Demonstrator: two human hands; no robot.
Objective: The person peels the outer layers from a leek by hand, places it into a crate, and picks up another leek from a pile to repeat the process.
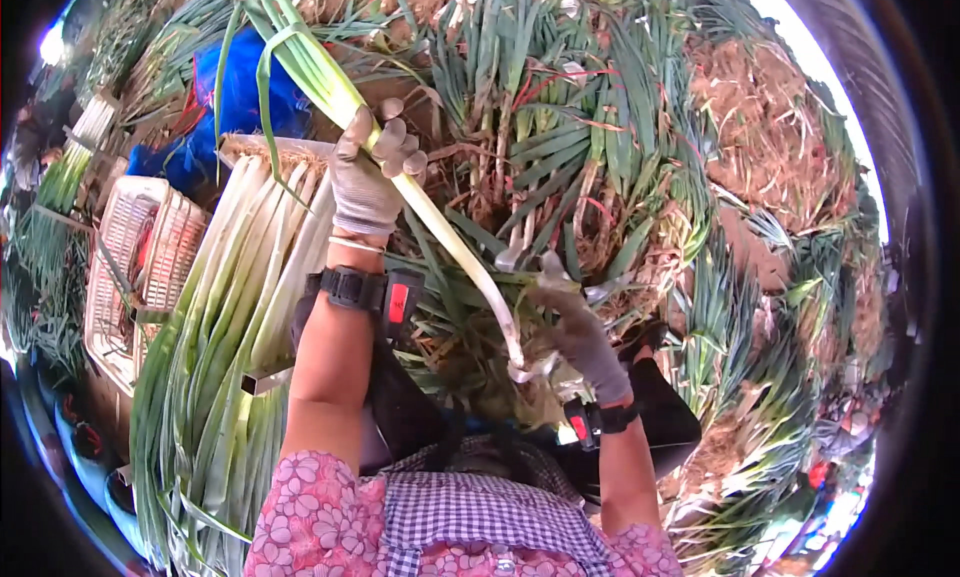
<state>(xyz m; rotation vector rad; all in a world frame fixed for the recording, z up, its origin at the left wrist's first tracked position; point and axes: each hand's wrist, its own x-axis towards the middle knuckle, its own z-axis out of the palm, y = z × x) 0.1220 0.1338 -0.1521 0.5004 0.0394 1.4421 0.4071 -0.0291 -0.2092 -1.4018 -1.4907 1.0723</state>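
Note:
My left hand (368, 172), in a grey-white work glove, is wrapped round the upper stalk of a long green onion (455, 245). Its green leaves point up and away, and its white stem slants down to the right, ending in a pale root end (519, 369). Beside that root end is my right hand (580, 339), gloved too. Motion blurs its fingers, so whether they grip the onion's loose pale skin cannot be made out. To the left of my left arm lies a thick bundle of green onions (225, 267), white ends away from me, in a metal-edged rack (268, 379).
A pale plastic basket (118, 262) stands at the left, near blue plastic sheeting (255, 87). Heaps of untrimmed green onions (590, 127) with soil and dry scraps cover the ground ahead and to the right. A brown mound of leavings (770, 127) lies far right.

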